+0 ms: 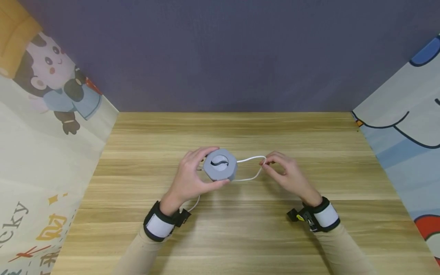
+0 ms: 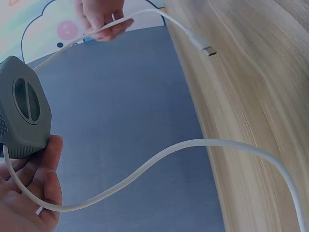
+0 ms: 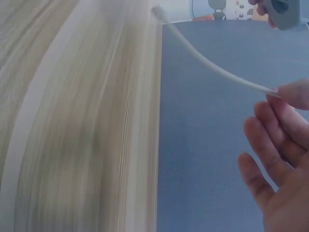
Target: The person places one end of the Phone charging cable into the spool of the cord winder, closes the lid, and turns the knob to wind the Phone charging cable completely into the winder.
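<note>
A grey, roughly hexagonal cable winder with a round split centre is held above the table by my left hand, thumb along its near side and fingers on the far side. A white cable comes out of its right side in a loop. My right hand pinches that cable between thumb and fingertips, right of the winder. In the left wrist view the cable's free end carries a metal-tipped plug. More white cable hangs from the winder past my left hand.
A wood-grain table lies below both hands. Behind it stands a dark blue-grey panel. Cartoon-printed panels rise on the left and the right. Each wrist wears a black-and-white strap.
</note>
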Available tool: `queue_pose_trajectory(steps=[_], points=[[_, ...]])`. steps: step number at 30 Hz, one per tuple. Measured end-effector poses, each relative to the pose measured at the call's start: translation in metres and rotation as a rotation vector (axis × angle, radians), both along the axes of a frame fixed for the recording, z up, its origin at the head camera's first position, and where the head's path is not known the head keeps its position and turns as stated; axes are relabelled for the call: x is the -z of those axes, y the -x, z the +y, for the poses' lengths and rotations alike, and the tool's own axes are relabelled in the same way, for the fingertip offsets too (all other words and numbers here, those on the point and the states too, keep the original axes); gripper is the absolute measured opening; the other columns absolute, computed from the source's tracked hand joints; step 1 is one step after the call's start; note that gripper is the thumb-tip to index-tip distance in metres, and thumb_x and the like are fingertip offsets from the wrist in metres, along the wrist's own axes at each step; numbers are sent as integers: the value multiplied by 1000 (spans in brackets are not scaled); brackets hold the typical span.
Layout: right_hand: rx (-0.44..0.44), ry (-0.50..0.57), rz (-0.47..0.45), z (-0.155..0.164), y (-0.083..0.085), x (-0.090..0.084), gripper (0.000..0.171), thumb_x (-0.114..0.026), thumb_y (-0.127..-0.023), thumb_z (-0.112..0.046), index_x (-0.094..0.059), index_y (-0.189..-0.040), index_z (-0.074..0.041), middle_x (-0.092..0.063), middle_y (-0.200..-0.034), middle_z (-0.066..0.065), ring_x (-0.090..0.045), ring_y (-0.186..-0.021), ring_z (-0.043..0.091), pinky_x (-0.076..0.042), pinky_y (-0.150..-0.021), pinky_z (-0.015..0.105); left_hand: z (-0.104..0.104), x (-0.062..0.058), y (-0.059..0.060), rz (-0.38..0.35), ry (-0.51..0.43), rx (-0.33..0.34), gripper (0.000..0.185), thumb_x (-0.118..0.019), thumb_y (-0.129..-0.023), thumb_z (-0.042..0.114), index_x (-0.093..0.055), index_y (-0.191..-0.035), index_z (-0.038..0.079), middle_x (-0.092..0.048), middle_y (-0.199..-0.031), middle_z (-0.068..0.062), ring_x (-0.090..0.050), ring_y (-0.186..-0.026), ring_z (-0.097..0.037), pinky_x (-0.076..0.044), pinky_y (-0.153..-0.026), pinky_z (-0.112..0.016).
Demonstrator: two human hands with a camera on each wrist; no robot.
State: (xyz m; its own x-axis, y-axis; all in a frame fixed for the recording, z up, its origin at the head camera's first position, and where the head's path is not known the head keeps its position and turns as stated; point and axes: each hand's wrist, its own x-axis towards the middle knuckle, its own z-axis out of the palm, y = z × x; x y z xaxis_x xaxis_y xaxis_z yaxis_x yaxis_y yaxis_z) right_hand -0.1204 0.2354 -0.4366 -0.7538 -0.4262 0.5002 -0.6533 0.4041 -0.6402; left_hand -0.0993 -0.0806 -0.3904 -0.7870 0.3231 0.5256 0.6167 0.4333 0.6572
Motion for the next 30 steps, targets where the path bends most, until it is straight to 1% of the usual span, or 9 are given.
queue_pose_trajectory(steps=[3,8,11,16,21,27,28,30], points=[[-11,19,-1,-5,0,-1,29,-75,-84,12,-73,-102,-9,-74,-99,4,-67,-92,14,-51,-90,16,1,0,-1,-4,-5,6,82,-95,-64,35,-64,-133,4,-71,-129,-11,-67,-117,-27,-48,-101,-52],[17,36,-10,-11,-1,-6,25,-77,-84,9,-74,-102,-8,-73,-100,2,-67,-93,14,-52,-90,21,3,1,-1,5,-5,15,81,-95,-64,34,-64,-133,3,-71,-128,-11,-67,-115,-27,-49,-96,-49],[25,44,-1,-15,-3,-10,27,-78,-82,8,-74,-102,-9,-73,-101,2,-67,-95,15,-51,-93,21,5,3,-1,13,2,21,81,-95,-64,35,-64,-132,2,-71,-127,-11,-68,-114,-26,-50,-95,-47],[-15,67,29,-21,-6,-15,30,-80,-80,8,-75,-104,-10,-74,-103,3,-67,-100,18,-48,-100,21,7,5,-1,13,11,32,82,-95,-63,36,-64,-132,3,-71,-128,-10,-68,-114,-24,-50,-95,-45],[-63,93,49,-30,-8,-20,32,-80,-79,10,-74,-106,-7,-74,-105,6,-67,-102,18,-49,-101,22,9,5,-2,2,11,41,82,-94,-64,38,-64,-132,4,-71,-128,-8,-67,-114,-22,-50,-94,-43],[-114,125,67,-39,-8,-27,26,-79,-83,6,-74,-106,-6,-74,-104,7,-67,-101,20,-51,-98,23,12,6,-2,21,7,53,82,-94,-64,40,-64,-131,4,-72,-125,-8,-68,-112,-22,-50,-92,-41],[-118,128,71,-41,-8,-28,23,-79,-85,3,-74,-106,-6,-74,-103,7,-67,-101,21,-52,-97,24,12,6,-2,25,7,55,82,-94,-64,40,-64,-131,3,-72,-125,-8,-69,-112,-22,-50,-91,-41],[-122,135,78,-43,-8,-29,13,-77,-91,-8,-75,-103,-6,-74,-102,7,-67,-99,21,-52,-97,24,12,6,-2,29,6,59,82,-94,-65,41,-64,-131,3,-72,-125,-9,-69,-112,-22,-50,-92,-41]])
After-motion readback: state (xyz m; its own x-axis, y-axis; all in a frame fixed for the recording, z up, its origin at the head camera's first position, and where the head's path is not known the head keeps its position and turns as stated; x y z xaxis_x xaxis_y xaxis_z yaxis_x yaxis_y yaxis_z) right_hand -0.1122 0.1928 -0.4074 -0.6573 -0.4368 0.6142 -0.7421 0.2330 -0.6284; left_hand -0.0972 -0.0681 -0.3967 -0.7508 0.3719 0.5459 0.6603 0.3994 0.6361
